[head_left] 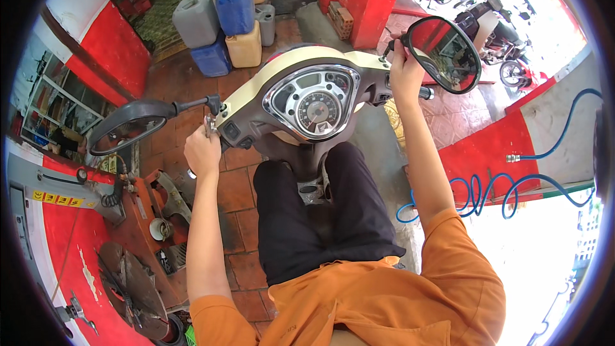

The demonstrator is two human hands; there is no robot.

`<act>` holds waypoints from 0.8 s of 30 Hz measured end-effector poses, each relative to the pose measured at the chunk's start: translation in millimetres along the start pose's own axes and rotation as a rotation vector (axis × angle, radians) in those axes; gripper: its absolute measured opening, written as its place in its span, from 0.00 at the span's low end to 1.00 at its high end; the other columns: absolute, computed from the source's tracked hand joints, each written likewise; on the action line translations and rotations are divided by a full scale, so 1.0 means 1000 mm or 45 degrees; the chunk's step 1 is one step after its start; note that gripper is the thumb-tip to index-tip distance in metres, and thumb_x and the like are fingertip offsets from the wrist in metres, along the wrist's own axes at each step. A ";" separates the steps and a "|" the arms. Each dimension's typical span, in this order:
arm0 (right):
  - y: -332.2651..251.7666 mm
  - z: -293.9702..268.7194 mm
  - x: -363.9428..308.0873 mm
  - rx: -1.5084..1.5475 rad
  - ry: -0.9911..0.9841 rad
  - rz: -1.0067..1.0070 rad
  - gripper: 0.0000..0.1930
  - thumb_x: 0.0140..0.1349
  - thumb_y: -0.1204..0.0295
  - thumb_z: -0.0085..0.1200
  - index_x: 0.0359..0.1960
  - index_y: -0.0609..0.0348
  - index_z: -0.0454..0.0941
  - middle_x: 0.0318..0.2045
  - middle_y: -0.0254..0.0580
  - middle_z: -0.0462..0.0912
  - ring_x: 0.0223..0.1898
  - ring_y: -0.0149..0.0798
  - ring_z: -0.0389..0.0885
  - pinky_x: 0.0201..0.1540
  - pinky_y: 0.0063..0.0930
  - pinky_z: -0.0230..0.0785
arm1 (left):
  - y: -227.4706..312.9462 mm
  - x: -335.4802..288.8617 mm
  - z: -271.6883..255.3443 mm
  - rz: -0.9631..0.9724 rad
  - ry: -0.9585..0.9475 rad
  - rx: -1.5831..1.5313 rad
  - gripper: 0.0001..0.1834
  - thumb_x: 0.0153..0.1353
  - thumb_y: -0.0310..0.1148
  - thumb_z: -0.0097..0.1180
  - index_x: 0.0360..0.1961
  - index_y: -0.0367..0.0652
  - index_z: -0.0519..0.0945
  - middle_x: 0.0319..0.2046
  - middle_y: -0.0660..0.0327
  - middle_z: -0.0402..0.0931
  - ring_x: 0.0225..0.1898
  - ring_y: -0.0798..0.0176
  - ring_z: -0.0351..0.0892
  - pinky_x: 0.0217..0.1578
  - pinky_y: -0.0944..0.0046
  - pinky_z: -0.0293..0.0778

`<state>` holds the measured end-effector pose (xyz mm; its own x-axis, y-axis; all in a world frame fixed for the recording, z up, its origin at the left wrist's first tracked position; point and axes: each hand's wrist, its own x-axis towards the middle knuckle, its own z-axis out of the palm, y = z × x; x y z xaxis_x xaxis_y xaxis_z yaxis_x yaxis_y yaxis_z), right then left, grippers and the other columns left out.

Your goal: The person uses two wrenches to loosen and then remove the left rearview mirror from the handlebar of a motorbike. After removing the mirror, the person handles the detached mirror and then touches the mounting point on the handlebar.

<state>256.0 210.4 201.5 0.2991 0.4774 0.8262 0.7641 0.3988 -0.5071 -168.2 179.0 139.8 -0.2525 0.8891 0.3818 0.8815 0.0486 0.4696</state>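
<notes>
I sit astride a scooter with a cream and dark brown handlebar cover (291, 59). A round gauge sits in its chrome-rimmed instrument panel (319, 112). My left hand (204, 148) is closed around the left handlebar grip, beside the brake lever. Over it, the left mirror (128, 128) reaches out on its stem. My right hand (407, 72) is raised above the right handlebar grip (426, 93), its fingers closed on the inner edge of the right mirror (448, 54) near the stem. The palm and wrist hide part of the stem and handlebar.
Blue, grey and yellowish plastic jerrycans (237, 9) stand stacked ahead on the left. A red pillar (365, 3) rises ahead. Coiled blue air hose (477, 195) hangs at the right. Parked motorbikes (493, 32) are outside. Red-framed workshop equipment (144, 218) lines the left side.
</notes>
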 end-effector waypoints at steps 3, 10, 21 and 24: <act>-0.005 -0.009 0.008 -0.614 -0.102 -0.343 0.13 0.62 0.70 0.56 0.45 0.61 0.75 0.31 0.48 0.81 0.31 0.43 0.80 0.38 0.35 0.71 | 0.003 -0.002 -0.002 -0.012 -0.013 0.004 0.21 0.65 0.45 0.47 0.28 0.41 0.83 0.25 0.43 0.78 0.32 0.36 0.78 0.34 0.44 0.72; -0.043 0.041 0.083 -1.173 -0.423 -0.134 0.10 0.55 0.61 0.60 0.32 0.51 0.78 0.23 0.41 0.84 0.30 0.47 0.85 0.36 0.40 0.72 | -0.002 -0.002 -0.003 -0.032 -0.002 0.035 0.21 0.65 0.46 0.47 0.31 0.41 0.84 0.26 0.42 0.78 0.33 0.36 0.79 0.35 0.44 0.73; 0.062 0.050 0.101 1.037 -0.874 1.320 0.14 0.67 0.59 0.51 0.43 0.56 0.80 0.18 0.23 0.70 0.15 0.24 0.66 0.17 0.18 0.52 | 0.002 -0.002 0.001 -0.039 -0.054 -0.012 0.22 0.65 0.47 0.46 0.31 0.41 0.84 0.27 0.41 0.79 0.34 0.35 0.79 0.36 0.43 0.72; 0.041 0.065 0.088 0.553 -0.515 1.117 0.13 0.65 0.61 0.53 0.39 0.57 0.82 0.17 0.29 0.73 0.15 0.27 0.69 0.17 0.22 0.58 | 0.001 -0.004 -0.002 -0.034 -0.008 0.048 0.23 0.66 0.49 0.44 0.31 0.42 0.84 0.27 0.41 0.79 0.34 0.34 0.78 0.36 0.42 0.72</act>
<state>276.5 320.2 237.6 0.3733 0.9274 0.0251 0.0786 -0.0047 -0.9969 -166.8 174.9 140.2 -0.2740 0.8899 0.3646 0.8889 0.0896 0.4492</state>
